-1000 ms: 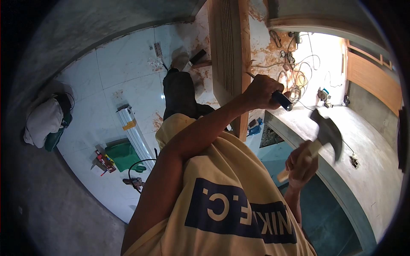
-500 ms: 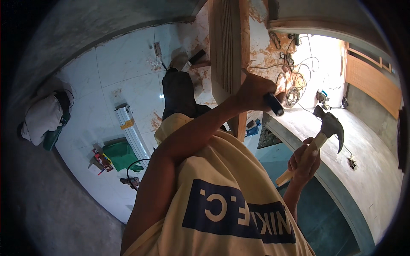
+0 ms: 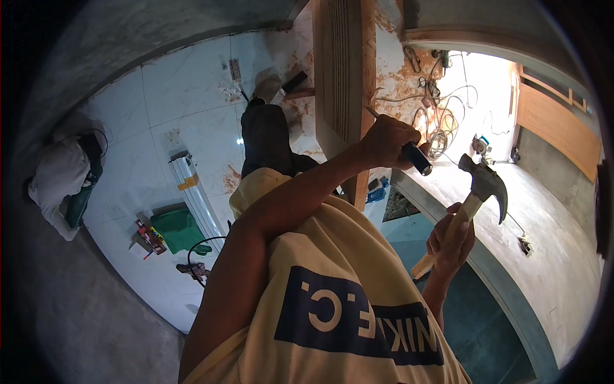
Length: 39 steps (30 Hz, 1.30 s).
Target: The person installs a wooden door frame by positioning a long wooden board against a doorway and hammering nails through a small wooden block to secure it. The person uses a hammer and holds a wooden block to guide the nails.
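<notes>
My left hand (image 3: 387, 141) is closed around a chisel (image 3: 417, 159) with a dark handle. Its metal blade pokes out past my fingers and meets the edge of an upright wooden door (image 3: 368, 83). To the right, my right hand (image 3: 451, 242) grips the pale wooden handle of a claw hammer (image 3: 487, 185). The hammer's head is raised beside the chisel's butt end, with a gap between them. Part of the blade's tip is hard to make out against the wood.
Coiled cables (image 3: 438, 142) and a power tool (image 3: 481, 146) lie beyond the door. On the left, another person (image 3: 64, 173) bends over the tiled floor. Metal strips (image 3: 197, 195), a green bag (image 3: 181, 230) and a red tool (image 3: 150, 237) lie nearby.
The hammer has shifted slightly left, nearer the chisel. My left hand has drawn a little right and down, and more of the blade shows. The other person's arm has moved.
</notes>
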Motion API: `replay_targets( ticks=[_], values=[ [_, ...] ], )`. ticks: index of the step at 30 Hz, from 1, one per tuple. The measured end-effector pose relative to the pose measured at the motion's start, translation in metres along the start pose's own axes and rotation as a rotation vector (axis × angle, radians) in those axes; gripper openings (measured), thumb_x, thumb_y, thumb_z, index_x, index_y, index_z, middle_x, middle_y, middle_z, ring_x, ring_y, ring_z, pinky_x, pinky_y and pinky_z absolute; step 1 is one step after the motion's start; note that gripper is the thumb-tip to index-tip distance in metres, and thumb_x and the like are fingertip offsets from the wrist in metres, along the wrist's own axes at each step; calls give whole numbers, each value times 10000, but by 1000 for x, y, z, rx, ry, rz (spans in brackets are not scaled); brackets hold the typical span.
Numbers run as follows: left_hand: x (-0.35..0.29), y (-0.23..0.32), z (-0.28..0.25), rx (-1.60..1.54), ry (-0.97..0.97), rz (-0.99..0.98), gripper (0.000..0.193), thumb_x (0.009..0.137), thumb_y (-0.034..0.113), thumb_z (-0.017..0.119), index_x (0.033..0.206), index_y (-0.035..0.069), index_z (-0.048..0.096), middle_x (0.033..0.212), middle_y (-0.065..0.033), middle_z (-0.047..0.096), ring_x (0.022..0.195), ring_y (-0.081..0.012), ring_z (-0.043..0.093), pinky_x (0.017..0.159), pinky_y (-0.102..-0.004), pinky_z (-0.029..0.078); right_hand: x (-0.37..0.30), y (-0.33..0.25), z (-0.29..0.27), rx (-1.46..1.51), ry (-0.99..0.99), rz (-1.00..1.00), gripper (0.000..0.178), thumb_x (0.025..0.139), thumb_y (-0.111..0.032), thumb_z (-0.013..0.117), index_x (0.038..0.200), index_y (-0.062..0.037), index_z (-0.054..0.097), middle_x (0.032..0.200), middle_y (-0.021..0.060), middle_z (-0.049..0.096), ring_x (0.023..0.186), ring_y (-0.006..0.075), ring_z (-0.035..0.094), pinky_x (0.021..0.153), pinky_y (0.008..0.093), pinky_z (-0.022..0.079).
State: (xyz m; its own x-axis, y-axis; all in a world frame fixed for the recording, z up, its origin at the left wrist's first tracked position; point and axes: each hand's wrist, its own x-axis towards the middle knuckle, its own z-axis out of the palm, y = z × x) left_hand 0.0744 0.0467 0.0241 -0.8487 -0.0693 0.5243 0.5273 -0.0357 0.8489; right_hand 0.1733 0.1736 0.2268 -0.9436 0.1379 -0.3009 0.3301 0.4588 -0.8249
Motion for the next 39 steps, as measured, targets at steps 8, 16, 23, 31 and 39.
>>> replay_targets(
  ticks=[8, 16, 23, 31, 39],
  values=[
    [-1, 0, 2, 30, -6, -49, 371, 789, 270, 727, 559, 93, 495, 485, -65, 477, 420, -274, 516, 443, -386, 412, -1, 0, 0, -9, -24, -6, 534, 1020, -480, 404, 1080, 40, 511, 578, -36, 371, 398, 27, 320, 336, 208, 265],
    [0, -1, 2, 26, 12, -3, 303, 760, 185, 758, 598, 78, 526, 494, -71, 477, 409, -258, 512, 419, -372, 386, -3, -3, 3, -25, -23, -16, 526, 1014, -463, 410, 1081, 49, 513, 574, -40, 364, 403, 23, 303, 344, 210, 245],
    [-2, -4, 4, 8, 23, -60, 316, 747, 241, 737, 585, 93, 510, 509, -74, 490, 454, -277, 526, 462, -387, 418, -3, -4, 6, -28, -43, -44, 510, 1009, -440, 415, 1071, 56, 516, 573, -36, 364, 401, 27, 296, 346, 213, 241],
    [7, 3, -1, 5, 8, -147, 355, 769, 265, 729, 557, 82, 512, 502, -94, 508, 449, -298, 529, 475, -397, 420, -16, 16, -10, 356, -115, -266, 407, 985, -343, 480, 1044, 57, 527, 609, 5, 435, 443, 52, 368, 378, 219, 282],
    [4, -4, 1, 10, 8, -94, 327, 769, 260, 729, 573, 80, 541, 511, -112, 511, 456, -311, 531, 481, -403, 421, -18, 6, 10, 59, -49, -259, 364, 982, -351, 482, 994, 8, 536, 595, -36, 400, 433, 31, 320, 376, 207, 256]
  ],
)
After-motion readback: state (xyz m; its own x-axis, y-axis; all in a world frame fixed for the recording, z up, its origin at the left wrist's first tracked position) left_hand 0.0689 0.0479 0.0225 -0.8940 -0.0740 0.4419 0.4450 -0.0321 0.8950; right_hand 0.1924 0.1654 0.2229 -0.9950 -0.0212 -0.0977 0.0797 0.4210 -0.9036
